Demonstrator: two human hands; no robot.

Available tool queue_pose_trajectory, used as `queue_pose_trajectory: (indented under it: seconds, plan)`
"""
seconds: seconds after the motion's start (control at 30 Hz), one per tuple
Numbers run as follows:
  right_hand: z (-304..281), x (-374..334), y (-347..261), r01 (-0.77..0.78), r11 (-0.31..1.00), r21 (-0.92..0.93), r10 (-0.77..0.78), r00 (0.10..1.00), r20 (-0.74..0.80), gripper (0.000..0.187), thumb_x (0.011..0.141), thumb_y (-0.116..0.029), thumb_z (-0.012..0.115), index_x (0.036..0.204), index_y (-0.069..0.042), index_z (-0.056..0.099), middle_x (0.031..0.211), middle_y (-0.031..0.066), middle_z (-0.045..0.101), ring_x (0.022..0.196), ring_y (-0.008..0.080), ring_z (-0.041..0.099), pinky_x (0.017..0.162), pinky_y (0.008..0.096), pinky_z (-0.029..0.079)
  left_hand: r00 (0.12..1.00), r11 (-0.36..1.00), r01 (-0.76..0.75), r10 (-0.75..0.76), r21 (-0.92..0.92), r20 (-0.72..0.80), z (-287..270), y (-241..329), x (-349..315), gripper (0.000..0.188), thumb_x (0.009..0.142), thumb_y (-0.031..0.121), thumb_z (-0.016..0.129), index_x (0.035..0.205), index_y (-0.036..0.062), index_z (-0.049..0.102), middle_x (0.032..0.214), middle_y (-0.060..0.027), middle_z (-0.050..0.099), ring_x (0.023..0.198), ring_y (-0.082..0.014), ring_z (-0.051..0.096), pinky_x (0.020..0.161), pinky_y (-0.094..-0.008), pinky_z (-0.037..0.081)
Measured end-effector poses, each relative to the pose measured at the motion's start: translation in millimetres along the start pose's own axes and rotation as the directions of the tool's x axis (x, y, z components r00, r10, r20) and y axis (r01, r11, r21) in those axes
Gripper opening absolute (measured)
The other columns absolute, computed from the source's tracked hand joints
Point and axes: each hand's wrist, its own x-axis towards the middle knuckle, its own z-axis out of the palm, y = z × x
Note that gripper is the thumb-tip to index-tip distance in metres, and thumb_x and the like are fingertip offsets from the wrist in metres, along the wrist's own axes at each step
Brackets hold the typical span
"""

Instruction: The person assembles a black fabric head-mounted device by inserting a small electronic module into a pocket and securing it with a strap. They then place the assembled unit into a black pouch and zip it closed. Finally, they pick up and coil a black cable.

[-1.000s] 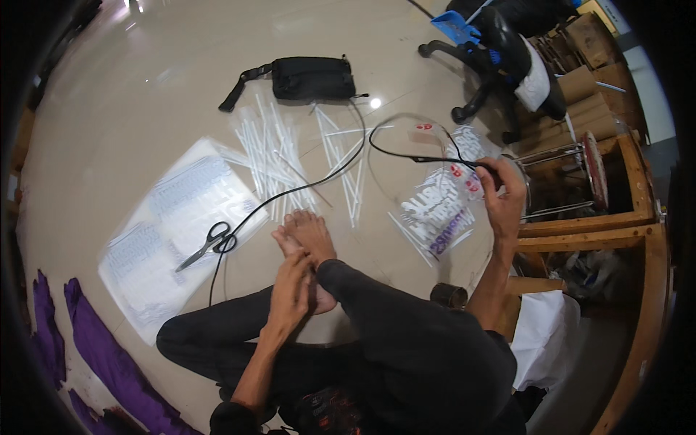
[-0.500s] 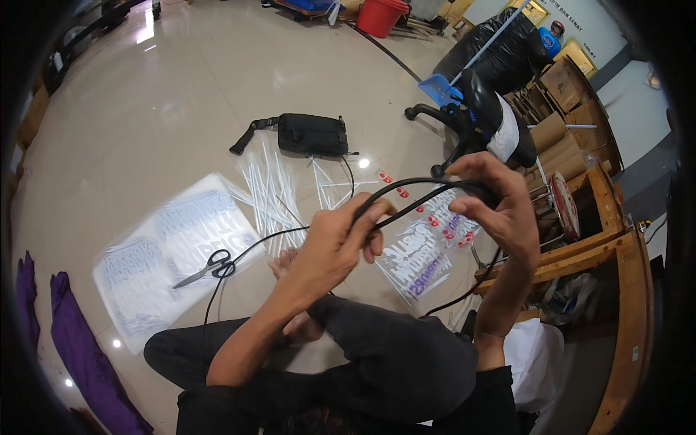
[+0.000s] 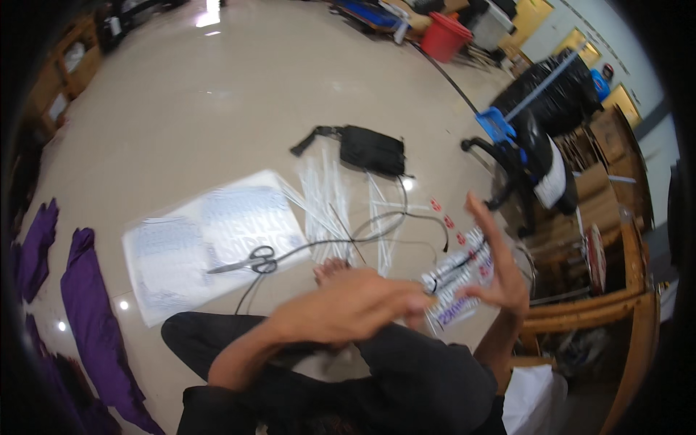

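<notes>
My left hand [image 3: 355, 304] is over my lap, its fingers pointing right and smeared by motion. To its right my right hand [image 3: 500, 279] is raised with thumb and fingers apart, nothing visible between them. A thin black cable [image 3: 370, 233] runs from the scissors, past the white strips and curves under the bag. Black scissors [image 3: 262, 259] lie on a clear-wrapped stack of printed sheets [image 3: 174, 290]. Beyond my right hand are lettered transfer sheets [image 3: 457, 312], with a dark cable stretch across them.
A black waist bag [image 3: 372, 150] lies ahead beside thin white strips [image 3: 322, 199]. Purple cloth [image 3: 94, 312] is on the left. At right stand an office chair [image 3: 536, 167], a blue dustpan [image 3: 496, 125] and a wooden frame [image 3: 638, 312]. A red bucket [image 3: 445, 36] is farther back.
The looped black cable has left both hands and now appears beyond them, over the floor items. My left hand has lowered and turned; the right fingers have spread. The view has shifted left.
</notes>
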Motion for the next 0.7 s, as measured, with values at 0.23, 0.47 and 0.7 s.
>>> queue_pose_trajectory:
  seconds: [0.23,0.47,0.7]
  plan:
    - [51.3,9.8,4.6,-0.03,0.954,0.298,0.173,0.868,-0.466,0.028,0.104,-0.012,0.06,0.128,0.002,0.063,0.084,0.0052,0.063,0.066,0.0103,0.057,0.067,0.026,0.048,0.973,0.652,-0.205,0.214,-0.73,-0.082,-24.0,39.7,-43.2,0.029,0.112,0.023,0.042,0.125,-0.0003,0.053,0.096,-0.0144,0.07,0.071,-0.014,0.065,0.059,-0.0231,0.042]
    - [159.0,30.4,-26.1,-0.012,0.999,0.044,0.004,0.985,0.172,0.011,0.094,-0.006,0.062,0.103,-0.001,0.066,0.088,0.0299,0.065,0.088,0.0495,0.066,0.072,0.0544,0.052,0.734,0.849,-0.406,0.082,-0.338,-0.675,-20.6,33.7,13.8,0.032,0.107,0.01,0.048,0.135,-0.0019,0.039,0.117,-0.0283,0.067,0.097,-0.0294,0.074,0.075,-0.0382,0.056]
    - [83.8,46.9,-92.0,0.256,0.962,-0.091,-0.191,0.876,0.442,0.02,0.087,-0.022,0.081,0.094,-0.005,0.074,0.077,0.0115,0.069,0.068,0.0305,0.07,0.058,0.0398,0.051,0.971,0.916,0.236,-0.208,0.323,-0.118,-14.4,-84.1,-32.2,0.042,0.104,0.019,0.049,0.14,-0.0026,0.045,0.085,-0.0233,0.067,0.085,-0.0464,0.066,0.075,-0.0523,0.05]
